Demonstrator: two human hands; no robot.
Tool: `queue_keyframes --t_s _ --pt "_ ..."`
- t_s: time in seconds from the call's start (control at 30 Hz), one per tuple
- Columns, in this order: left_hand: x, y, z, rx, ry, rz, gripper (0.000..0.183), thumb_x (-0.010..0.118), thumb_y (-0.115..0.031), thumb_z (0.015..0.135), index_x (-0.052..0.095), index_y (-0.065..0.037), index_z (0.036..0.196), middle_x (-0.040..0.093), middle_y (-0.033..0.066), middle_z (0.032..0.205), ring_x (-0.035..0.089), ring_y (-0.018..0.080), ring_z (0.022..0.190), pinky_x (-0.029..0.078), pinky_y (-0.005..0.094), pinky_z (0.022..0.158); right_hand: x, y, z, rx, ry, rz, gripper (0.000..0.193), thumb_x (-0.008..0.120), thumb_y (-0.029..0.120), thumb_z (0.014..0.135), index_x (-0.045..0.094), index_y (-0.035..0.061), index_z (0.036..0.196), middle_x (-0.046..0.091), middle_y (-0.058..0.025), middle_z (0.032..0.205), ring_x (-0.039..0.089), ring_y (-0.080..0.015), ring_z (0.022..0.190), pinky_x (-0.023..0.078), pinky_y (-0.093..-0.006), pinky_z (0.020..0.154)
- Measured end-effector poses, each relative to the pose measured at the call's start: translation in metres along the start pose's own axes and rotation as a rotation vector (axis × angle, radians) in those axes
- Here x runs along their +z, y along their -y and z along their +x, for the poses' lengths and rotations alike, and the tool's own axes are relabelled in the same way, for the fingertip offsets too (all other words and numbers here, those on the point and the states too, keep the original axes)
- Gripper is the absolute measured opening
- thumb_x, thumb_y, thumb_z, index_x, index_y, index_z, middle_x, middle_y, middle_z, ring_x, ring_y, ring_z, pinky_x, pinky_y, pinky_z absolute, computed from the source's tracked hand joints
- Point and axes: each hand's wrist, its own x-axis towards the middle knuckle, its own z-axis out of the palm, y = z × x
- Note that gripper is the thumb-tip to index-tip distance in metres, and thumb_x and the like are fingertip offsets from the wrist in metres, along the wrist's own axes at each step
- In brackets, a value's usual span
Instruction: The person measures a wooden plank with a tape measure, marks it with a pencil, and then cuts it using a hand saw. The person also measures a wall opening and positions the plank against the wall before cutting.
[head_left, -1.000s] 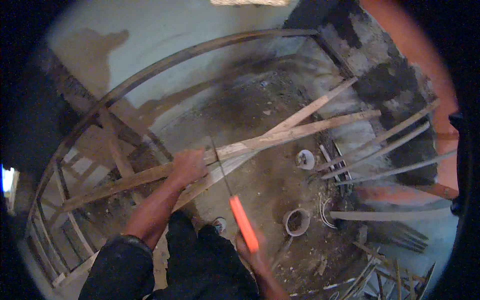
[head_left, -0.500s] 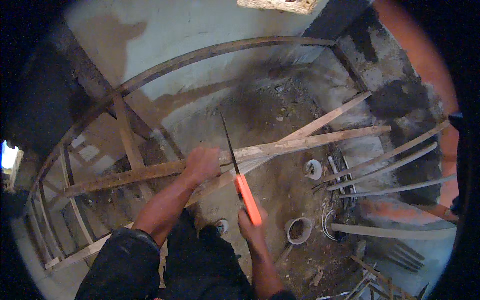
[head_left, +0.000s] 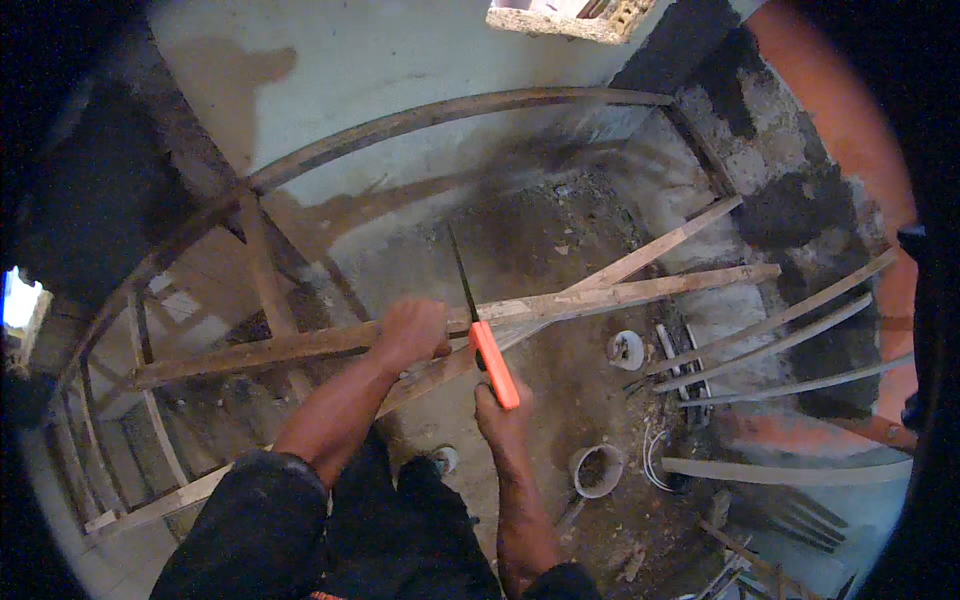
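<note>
My right hand is wrapped round the orange handle of a handsaw. Its thin dark blade points away from me and lies across a long wooden beam. To the left of the blade, my left hand is closed over the same beam. A second wooden piece slants off to the far right and meets the beam just right of the saw. Whether the blade has cut into the wood is too small to tell.
A wooden frame spreads out on the left, its long far rail running beside the wall. White buckets stand on the dirty floor at right. Several loose strips lean near the right wall, and a window opening shows at the top.
The saw and my right hand have moved forward, away from me, so the handle now sits close to the beam. My left hand keeps its hold on the beam.
</note>
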Motion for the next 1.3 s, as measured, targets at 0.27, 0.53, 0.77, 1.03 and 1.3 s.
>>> queue_keyframes --t_s 0.27,0.53,0.77,1.03,1.3 --pt "-0.010 0.008 0.026 -0.015 0.259 -0.010 0.026 0.070 -0.019 0.066 0.075 0.000 0.085 0.073 0.0227 0.091 0.071 0.0393 0.085 0.058 0.0454 0.076 -0.055 -0.024 -0.157 0.111 -0.143 -0.024 0.044 0.060 0.002 0.084 0.062 -0.0041 0.127 0.064 -0.0045 0.083 0.059 -0.0103 0.069 0.050 -0.0267 0.065" --pt "-0.008 -0.001 0.016 -0.044 0.181 -0.005 0.031 0.071 -0.019 0.065 0.075 -0.001 0.090 0.071 0.0244 0.094 0.071 0.0392 0.085 0.057 0.0481 0.073 -0.014 -0.002 -0.042 -0.167 -0.125 0.083 0.041 0.067 0.010 0.081 0.064 0.0005 0.121 0.068 -0.0154 0.089 0.067 -0.0259 0.079 0.054 -0.0357 0.074" --pt "0.006 0.003 0.012 0.005 0.106 0.038 0.036 0.079 -0.021 0.063 0.072 -0.003 0.094 0.071 0.0212 0.093 0.070 0.0383 0.087 0.057 0.0485 0.075 -0.040 -0.018 -0.116 -0.148 -0.118 -0.029 0.045 0.069 0.010 0.082 0.063 0.0015 0.125 0.068 -0.0089 0.095 0.064 -0.0181 0.082 0.053 -0.0317 0.074" --pt "0.009 -0.004 -0.015 0.020 0.037 0.102 0.035 0.079 -0.019 0.066 0.070 -0.003 0.096 0.071 0.0220 0.091 0.070 0.0403 0.085 0.056 0.0497 0.077 -0.022 -0.005 -0.049 -0.031 0.073 -0.088 0.049 0.061 0.005 0.082 0.061 0.0010 0.130 0.067 -0.0105 0.099 0.063 -0.0183 0.083 0.052 -0.0331 0.080" --pt "0.007 -0.011 -0.006 -0.026 0.013 0.114 0.040 0.076 -0.018 0.069 0.065 -0.003 0.104 0.071 0.0232 0.090 0.069 0.0434 0.086 0.056 0.0522 0.077 -0.016 0.001 -0.038 -0.252 -0.032 0.216 0.056 0.065 0.010 0.084 0.054 0.0058 0.139 0.068 -0.0190 0.122 0.067 -0.0319 0.110 0.052 -0.0381 0.094"
